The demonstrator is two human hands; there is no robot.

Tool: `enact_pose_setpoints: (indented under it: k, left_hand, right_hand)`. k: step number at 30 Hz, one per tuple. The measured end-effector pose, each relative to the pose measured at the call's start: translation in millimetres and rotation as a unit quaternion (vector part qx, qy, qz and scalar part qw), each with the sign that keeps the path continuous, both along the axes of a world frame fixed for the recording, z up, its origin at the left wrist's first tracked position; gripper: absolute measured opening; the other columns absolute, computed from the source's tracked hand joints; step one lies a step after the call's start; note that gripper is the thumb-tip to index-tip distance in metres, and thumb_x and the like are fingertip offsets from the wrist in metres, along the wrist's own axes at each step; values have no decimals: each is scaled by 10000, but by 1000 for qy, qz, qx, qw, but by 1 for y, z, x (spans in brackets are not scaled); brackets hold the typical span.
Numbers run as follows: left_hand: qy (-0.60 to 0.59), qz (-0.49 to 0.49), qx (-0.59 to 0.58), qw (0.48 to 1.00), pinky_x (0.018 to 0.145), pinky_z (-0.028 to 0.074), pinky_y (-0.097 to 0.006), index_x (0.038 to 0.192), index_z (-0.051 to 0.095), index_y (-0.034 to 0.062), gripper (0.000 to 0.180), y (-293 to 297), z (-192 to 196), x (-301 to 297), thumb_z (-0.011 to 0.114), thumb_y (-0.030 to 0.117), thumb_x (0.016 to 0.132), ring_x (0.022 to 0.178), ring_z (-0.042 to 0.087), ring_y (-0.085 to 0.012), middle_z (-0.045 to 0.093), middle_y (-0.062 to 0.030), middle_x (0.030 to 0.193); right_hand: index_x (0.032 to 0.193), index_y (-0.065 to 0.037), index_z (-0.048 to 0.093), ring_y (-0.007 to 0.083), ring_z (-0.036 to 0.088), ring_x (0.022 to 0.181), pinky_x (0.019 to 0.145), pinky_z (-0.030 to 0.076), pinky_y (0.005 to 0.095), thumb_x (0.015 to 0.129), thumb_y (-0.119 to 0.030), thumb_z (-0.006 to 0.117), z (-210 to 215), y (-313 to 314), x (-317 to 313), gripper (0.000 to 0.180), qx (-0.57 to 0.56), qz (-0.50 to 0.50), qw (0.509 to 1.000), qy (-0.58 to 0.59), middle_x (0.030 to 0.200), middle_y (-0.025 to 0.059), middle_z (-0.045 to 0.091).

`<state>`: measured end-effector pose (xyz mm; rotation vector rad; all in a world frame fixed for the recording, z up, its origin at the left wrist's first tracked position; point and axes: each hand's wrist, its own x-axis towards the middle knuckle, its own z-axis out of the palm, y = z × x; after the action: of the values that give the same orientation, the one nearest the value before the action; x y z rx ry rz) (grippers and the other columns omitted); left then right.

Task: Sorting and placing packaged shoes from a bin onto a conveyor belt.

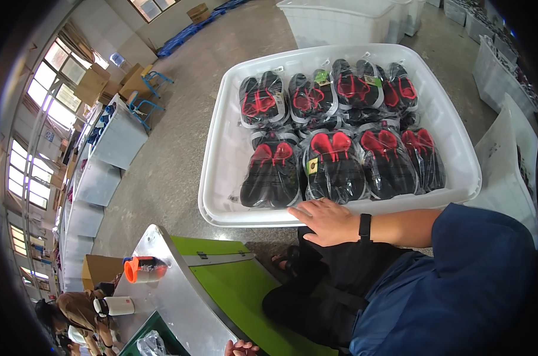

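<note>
Left, near: a co-worker in brown (79,310) beside the metal tabletop (189,299), which carries a white bottle (118,305), an orange-mouthed container (140,270) and a green crate (173,332) with clear plastic (152,344) inside. Left hand (241,349) at the near edge, mostly cut off; fingers bent, cannot tell whether it holds anything. Right of the tabletop: white bin (245,219), black-and-red shoes (335,172) in clear bags, mainly two rows, near and far. Right hand (327,221) palm-down on the near rim, fingers slightly apart, no shoe held. Step, as judged: steadying or checking the loaded bin. Shifting it would call for a firm rim grip; taking a pair, reaching over the rim.
</note>
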<state>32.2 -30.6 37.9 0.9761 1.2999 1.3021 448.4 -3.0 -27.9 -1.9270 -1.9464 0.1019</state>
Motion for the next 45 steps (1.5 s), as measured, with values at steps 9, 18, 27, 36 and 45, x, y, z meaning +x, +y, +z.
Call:
enact_pose_setpoints:
  k: [9,18,27,36,45]
  left_hand:
    - [-13,-17,13,1000,775,569,-320,1310,607,-23,308,1,0,1,583,158,1063,904,700,-202,718,-137,1074]
    - [-10,-19,12,1000,781,569,-319,1315,607,-17,309,1,0,0,576,164,1067,908,698,-202,717,-139,1084]
    - [-7,-16,20,1000,789,574,-318,1313,614,-19,295,-1,-1,1,576,134,1063,900,698,-201,722,-145,1084]
    - [-7,5,5,1000,790,576,-312,1325,606,-11,300,-1,1,-4,584,121,1057,915,696,-198,720,-140,1095]
    - [76,28,15,997,802,547,-279,1240,651,-48,285,57,13,-70,665,120,1011,936,670,-148,702,-101,1106]
  right_hand:
    - [1510,-23,403,329,571,1152,973,450,454,886,-306,715,2,1,0,753,-15,1,1000,12,1248,169,537]
    - [1512,-22,402,329,571,1156,979,448,457,887,-307,713,0,2,0,754,-13,0,1000,14,1243,168,537]
    - [1505,-13,421,321,579,1145,972,459,450,879,-314,719,1,-1,0,756,-3,-1,1000,3,1247,161,545]
    - [1496,-5,429,334,577,1141,968,461,469,863,-310,738,10,6,-8,767,-3,14,1000,20,1244,162,549]
    - [1532,-34,379,417,522,1253,1048,428,490,770,-169,790,8,-1,-10,877,3,-20,999,50,1392,213,519]
